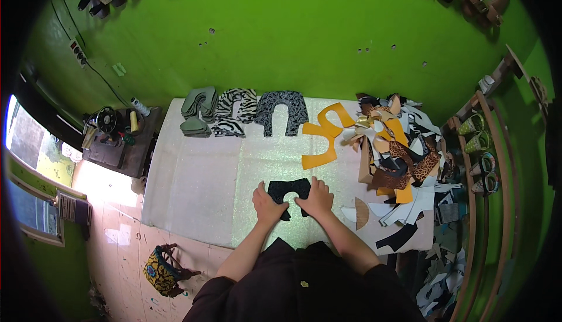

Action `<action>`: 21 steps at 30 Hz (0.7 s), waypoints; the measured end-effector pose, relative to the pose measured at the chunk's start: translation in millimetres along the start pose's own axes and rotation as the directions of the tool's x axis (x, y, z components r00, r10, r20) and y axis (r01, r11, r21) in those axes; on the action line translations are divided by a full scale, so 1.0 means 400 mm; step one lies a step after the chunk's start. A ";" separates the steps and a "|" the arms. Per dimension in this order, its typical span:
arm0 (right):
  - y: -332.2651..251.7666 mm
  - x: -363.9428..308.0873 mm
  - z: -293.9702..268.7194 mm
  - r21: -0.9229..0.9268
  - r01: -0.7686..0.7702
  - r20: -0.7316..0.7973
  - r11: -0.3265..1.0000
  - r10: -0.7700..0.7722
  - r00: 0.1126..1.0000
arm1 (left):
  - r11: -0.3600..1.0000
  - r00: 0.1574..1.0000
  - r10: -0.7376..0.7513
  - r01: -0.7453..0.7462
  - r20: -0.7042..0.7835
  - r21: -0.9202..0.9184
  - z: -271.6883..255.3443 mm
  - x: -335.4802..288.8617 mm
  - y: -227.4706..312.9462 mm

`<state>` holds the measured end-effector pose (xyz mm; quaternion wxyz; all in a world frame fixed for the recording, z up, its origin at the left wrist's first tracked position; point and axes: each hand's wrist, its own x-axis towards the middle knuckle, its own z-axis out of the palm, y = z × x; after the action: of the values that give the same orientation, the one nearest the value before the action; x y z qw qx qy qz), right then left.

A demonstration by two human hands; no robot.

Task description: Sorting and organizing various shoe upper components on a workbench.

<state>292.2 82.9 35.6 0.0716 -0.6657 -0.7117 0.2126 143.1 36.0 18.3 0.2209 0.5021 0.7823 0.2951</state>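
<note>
A black U-shaped piece of material (288, 186), dark-patterned and perhaps a stack of several, is held near the front edge of the table, its opening toward me. My left hand (268, 206) grips its left leg, with the thumb on top near the inner edge. On the other leg my right hand (319, 199) is closed in the same way. The undersides of the fingers are partly hidden. Beyond lie yellow curved pieces (319, 153), a grey-black patterned U-shaped stack (282, 101), zebra-striped pieces (247, 101) and grey-green stacks (199, 102).
A pale sheet covers the table (193, 187). Offcuts (404, 158) heap at its right end, some in a box. A sewing machine (108, 126) stands at left, near a patterned stool (161, 269). Sandals (477, 140) sit on a rack at right.
</note>
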 end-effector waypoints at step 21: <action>0.027 -0.062 -0.052 -0.014 0.195 -0.286 0.981 -0.190 0.939 | 0.973 0.978 -0.031 -0.018 0.206 0.232 0.034 -0.037 0.072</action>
<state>312.6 63.3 54.7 0.1987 -0.6161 -0.7540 0.1115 176.5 35.0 28.9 0.2424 0.5501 0.7856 0.1466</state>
